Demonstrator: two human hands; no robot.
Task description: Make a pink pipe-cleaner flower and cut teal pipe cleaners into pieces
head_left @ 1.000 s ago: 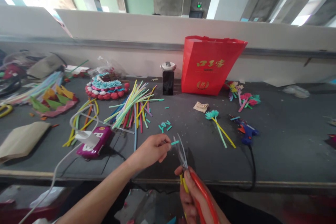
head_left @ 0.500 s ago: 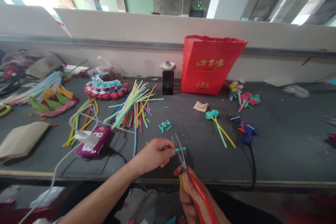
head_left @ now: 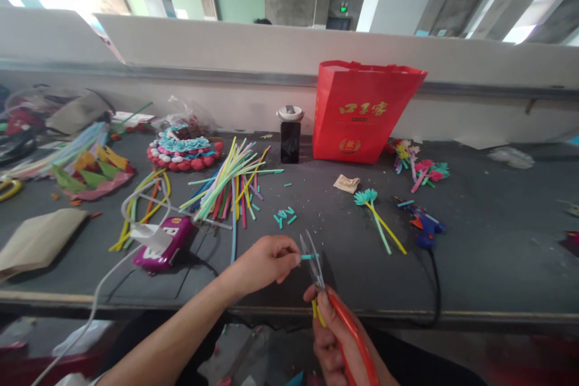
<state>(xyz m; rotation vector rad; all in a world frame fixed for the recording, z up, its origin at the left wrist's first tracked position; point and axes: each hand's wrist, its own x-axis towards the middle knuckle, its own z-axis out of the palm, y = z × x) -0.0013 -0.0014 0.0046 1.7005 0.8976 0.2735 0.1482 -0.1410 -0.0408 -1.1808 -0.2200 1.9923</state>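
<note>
My left hand pinches one end of a short teal strip just above the table's front part. My right hand is closed around the red and yellow handles of a pair of scissors. The scissor blades are apart and point away from me, with the teal strip crossing them. Beyond the blades lie several small cut teal pieces. To the right of them is a teal flower beside a pale green and a yellow stem.
Behind my left hand spreads a bundle of coloured sticks. A purple power strip with a white cable sits left. At the back stand a phone and a red bag. A blue glue gun lies right, its cord crossing the front edge.
My right hand and the scissors have moved slightly right, and the gap between the blades looks wider. My left hand keeps its pinch on the teal strip, nearly still.
</note>
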